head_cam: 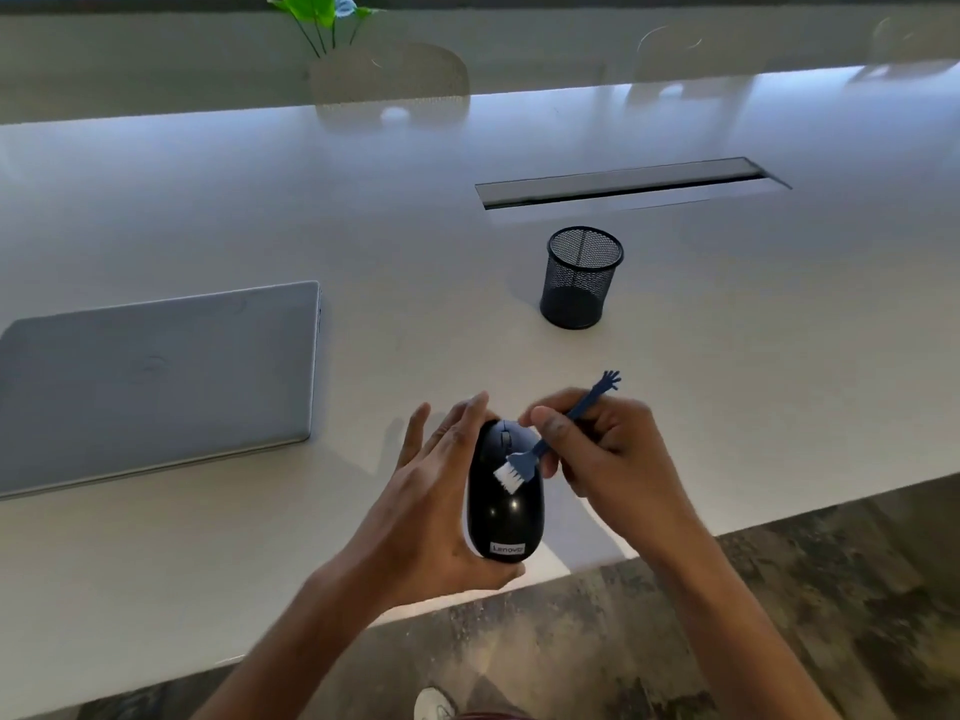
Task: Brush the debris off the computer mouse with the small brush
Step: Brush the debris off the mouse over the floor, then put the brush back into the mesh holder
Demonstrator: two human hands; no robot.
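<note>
Holding one mouse (pixel 505 504), one brush (pixel 550 444)

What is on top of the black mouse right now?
The white bristles of the small blue brush rest on the mouse, held by the right hand. The left hand covers its left side. No debris is visible.

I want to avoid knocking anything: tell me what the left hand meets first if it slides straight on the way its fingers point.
Likely nothing: beyond the left hand lies bare table; the mesh cup sits off right.
</note>
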